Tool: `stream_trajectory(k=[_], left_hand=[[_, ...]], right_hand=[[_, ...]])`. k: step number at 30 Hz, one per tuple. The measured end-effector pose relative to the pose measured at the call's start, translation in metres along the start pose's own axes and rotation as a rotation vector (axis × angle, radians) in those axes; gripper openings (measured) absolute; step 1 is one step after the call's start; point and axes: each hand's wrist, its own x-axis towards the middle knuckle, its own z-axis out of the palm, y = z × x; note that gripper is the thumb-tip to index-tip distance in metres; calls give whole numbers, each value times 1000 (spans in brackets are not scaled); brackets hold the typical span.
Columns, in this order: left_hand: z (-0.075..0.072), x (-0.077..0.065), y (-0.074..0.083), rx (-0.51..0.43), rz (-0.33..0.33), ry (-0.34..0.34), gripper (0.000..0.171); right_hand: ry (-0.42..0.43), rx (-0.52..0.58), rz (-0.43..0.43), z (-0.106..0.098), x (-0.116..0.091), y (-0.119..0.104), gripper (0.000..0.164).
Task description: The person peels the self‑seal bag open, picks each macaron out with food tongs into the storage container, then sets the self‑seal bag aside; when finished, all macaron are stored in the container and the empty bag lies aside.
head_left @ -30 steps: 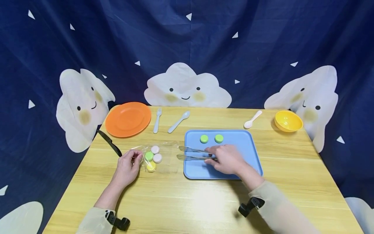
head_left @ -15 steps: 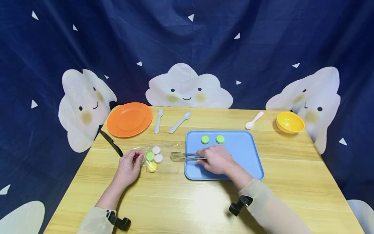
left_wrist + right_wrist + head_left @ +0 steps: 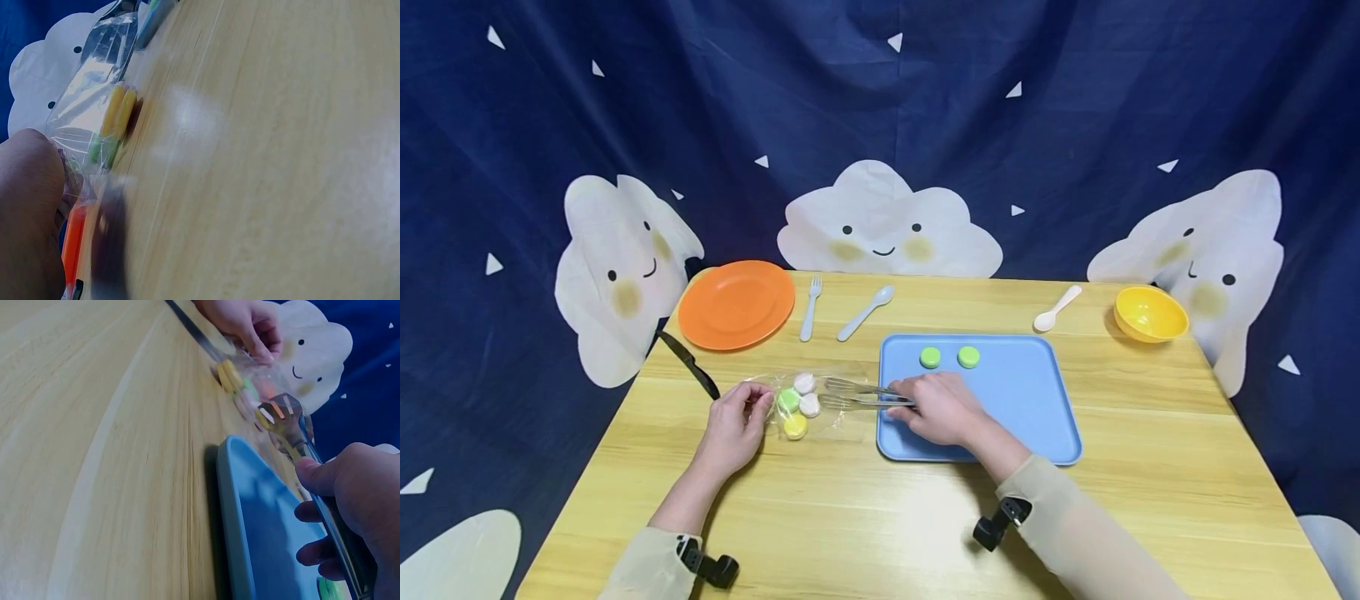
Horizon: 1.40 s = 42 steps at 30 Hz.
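Note:
My left hand (image 3: 732, 425) pinches the mouth of a clear plastic bag (image 3: 94, 75) lying on the table. Inside the bag are several macarons: a yellow one (image 3: 795, 427), a green one (image 3: 789, 400) and two whitish ones. My right hand (image 3: 942, 408) holds metal tongs (image 3: 868, 402) with slotted heads, fingers curled round the arms. The tong arms stand apart, their tips reaching left to the bag's right end, beside the whitish macarons. Beneath my right hand lies a blue tray (image 3: 1015, 408) with two green macarons (image 3: 968, 357) near its far edge.
Behind my left hand lie a black knife (image 3: 688, 363) and an orange plate (image 3: 736, 305). A pale fork (image 3: 810, 310) and spoon (image 3: 866, 313) lie at the back. Farther right are a pinkish spoon (image 3: 1057, 309) and a yellow bowl (image 3: 1151, 315). A blue cloud-patterned curtain (image 3: 895, 100) hangs behind.
My right hand has moved left over the tray, bringing the tongs from the tray's left side to the bag. My left hand stays at the bag's mouth.

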Motion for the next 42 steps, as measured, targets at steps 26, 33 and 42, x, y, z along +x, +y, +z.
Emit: stream_trajectory(k=[26,33,42], left_hand=[[1,0,7,-8,-16,-30,4],[1,0,4,-14,-5,-20,4],[0,1,3,-26,-1,-4,6]], right_hand=[[-51,-22,-24,12,17,-14,27],[-43,-10,-41,8,13,-10,25],[-12,35,-29,-13,-5,5,32]])
